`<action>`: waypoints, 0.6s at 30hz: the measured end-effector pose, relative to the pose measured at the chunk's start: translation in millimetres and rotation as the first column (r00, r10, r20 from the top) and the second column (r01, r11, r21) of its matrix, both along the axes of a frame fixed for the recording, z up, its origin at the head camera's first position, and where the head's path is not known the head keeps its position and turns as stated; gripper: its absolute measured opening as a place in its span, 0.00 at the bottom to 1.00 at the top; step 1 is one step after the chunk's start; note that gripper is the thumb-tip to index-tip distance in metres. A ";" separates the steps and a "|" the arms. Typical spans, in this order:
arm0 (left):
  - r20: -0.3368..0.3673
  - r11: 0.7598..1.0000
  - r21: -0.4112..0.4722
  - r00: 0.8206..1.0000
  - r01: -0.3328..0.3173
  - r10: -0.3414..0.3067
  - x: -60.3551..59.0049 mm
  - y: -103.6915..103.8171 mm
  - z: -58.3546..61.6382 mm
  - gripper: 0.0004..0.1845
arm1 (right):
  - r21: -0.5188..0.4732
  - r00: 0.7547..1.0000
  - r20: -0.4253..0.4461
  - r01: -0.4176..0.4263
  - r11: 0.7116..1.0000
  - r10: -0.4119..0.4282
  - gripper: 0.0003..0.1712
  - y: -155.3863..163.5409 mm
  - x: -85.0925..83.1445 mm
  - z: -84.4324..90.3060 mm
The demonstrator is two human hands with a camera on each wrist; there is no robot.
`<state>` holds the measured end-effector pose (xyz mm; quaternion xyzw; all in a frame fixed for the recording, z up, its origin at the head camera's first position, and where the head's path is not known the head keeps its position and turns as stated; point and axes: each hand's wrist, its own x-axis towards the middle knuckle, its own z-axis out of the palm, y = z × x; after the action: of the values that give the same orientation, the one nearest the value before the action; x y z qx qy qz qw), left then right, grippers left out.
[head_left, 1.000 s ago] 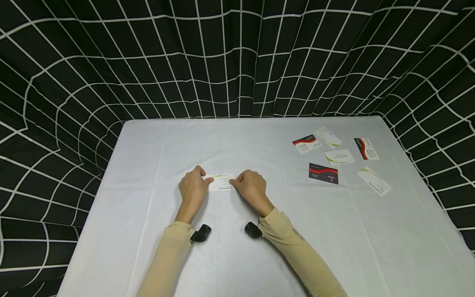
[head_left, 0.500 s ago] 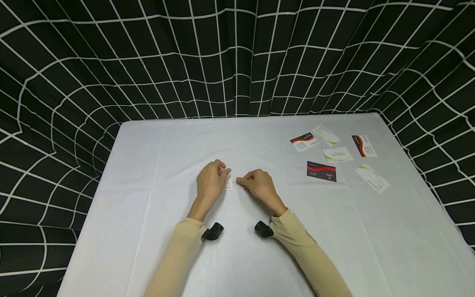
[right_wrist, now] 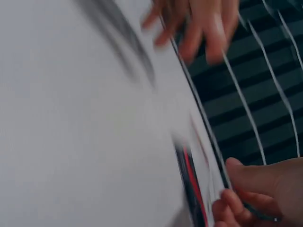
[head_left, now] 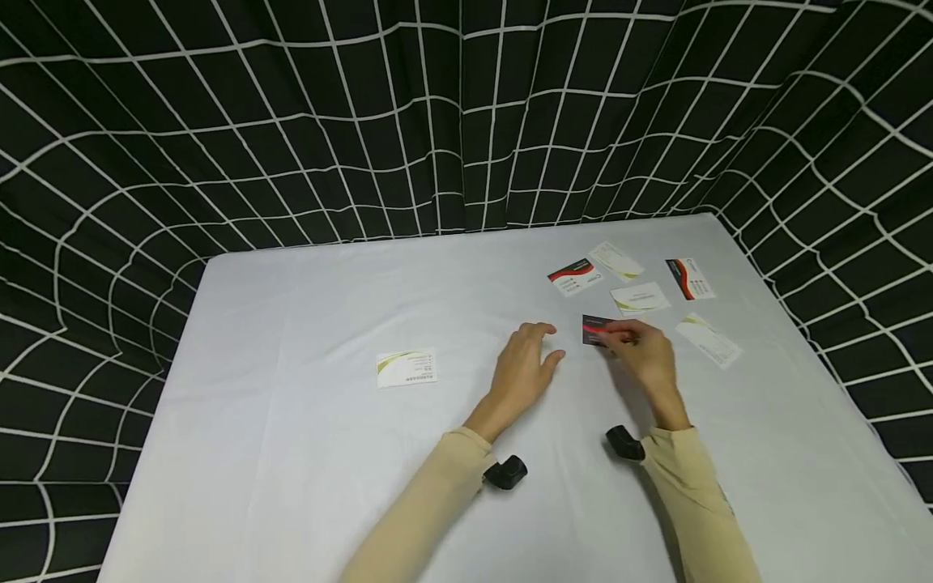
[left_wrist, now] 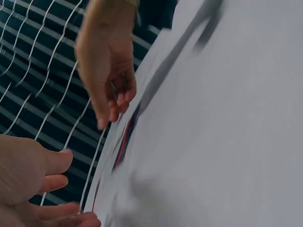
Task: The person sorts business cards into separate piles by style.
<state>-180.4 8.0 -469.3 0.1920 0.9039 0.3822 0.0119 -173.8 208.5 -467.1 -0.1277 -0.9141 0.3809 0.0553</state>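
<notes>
A black and red card lies on the white table, right of centre. My right hand covers its right half, fingers curled on it. The blurred right wrist view shows that hand with thumb and curled fingers at the edge of the card. My left hand hovers just left of the card, fingers relaxed, holding nothing; it appears low in the left wrist view. A white card with a green swoosh lies alone further left.
Several more cards lie at the back right: a red, black and white one, white ones, and a red and white one. A black curtain with a white grid surrounds the table.
Both hands let go of the white and green card and moved right. The right hand has come onto the black and red card. The view has shifted right.
</notes>
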 end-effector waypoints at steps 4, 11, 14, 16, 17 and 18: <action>-0.014 0.998 -0.018 0.998 0.054 -0.055 4.8 38.7 3.6 0.26 | 0.065 0.987 -0.031 0.160 0.985 -0.158 0.29 68.9 8.9 -5.2; 0.061 0.975 -0.089 0.978 0.204 -0.199 8.5 96.1 0.4 0.33 | 0.142 0.989 0.120 0.067 0.988 -0.084 0.46 137.2 14.1 -15.2; 0.108 0.962 -0.105 0.965 0.252 -0.241 9.8 115.6 -3.5 0.34 | 0.146 0.986 0.167 -0.001 0.989 -0.023 0.44 144.2 12.8 -13.4; 0.127 0.957 -0.115 0.959 0.268 -0.253 11.2 126.3 -6.5 0.34 | 0.158 0.985 0.174 -0.036 0.987 0.008 0.40 145.2 13.0 -11.1; 0.133 0.954 -0.123 0.957 0.273 -0.257 12.0 130.9 -7.9 0.34 | 0.157 0.984 0.176 -0.052 0.986 0.024 0.38 144.8 13.9 -9.9; 0.133 0.952 -0.131 0.956 0.278 -0.261 13.0 134.9 -9.1 0.34 | 0.153 0.983 0.178 -0.066 0.986 0.038 0.36 145.0 15.1 -9.0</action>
<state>-167.4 142.8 -478.4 0.2899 0.8930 0.3189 0.1300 -158.7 353.5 -476.1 -0.1316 -0.9458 0.2960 -0.0250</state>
